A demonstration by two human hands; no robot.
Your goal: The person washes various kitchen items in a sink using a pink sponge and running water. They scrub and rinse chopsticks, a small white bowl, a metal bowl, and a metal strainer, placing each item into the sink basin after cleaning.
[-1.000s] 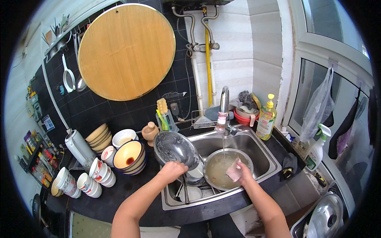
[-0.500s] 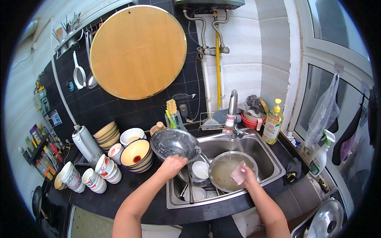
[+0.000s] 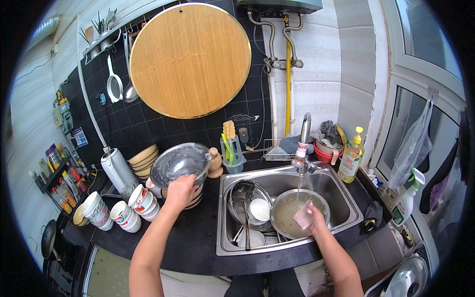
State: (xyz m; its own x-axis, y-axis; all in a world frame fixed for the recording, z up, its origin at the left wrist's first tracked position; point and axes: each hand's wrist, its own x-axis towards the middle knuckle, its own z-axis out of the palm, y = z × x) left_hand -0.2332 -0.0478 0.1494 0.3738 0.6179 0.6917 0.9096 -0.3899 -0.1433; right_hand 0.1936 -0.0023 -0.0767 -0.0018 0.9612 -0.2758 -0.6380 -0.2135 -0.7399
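My left hand (image 3: 182, 190) grips the rim of a tilted steel mixing bowl (image 3: 180, 162) with soap smears on it. The bowl is above the counter and hides most of a stack of yellow-lined bowls (image 3: 197, 197). My right hand (image 3: 317, 222) pinches a pale pink dishcloth (image 3: 303, 216) over a metal basin (image 3: 322, 200) of cloudy water. That basin stands in the sink (image 3: 354, 218), and a thin stream runs into it from the faucet (image 3: 305, 131). Beside the basin in the sink lie a dark-handled pan (image 3: 237, 202), small white bowls (image 3: 259, 210) and chopsticks (image 3: 238, 233).
Stacked patterned cups (image 3: 125, 216), wooden-toned bowls (image 3: 143, 161) and a white electric kettle (image 3: 118, 168) line the counter's left. A utensil holder (image 3: 232, 161) stands behind the sink. Right of the faucet are a red basin (image 3: 324, 154), a yellow soap bottle (image 3: 351, 158) and a spray bottle (image 3: 406, 198).
My left hand has carried the steel bowl leftward, from the sink's left edge to over the stacked bowls. My right hand stays over the basin with the cloth. The view has shifted slightly.
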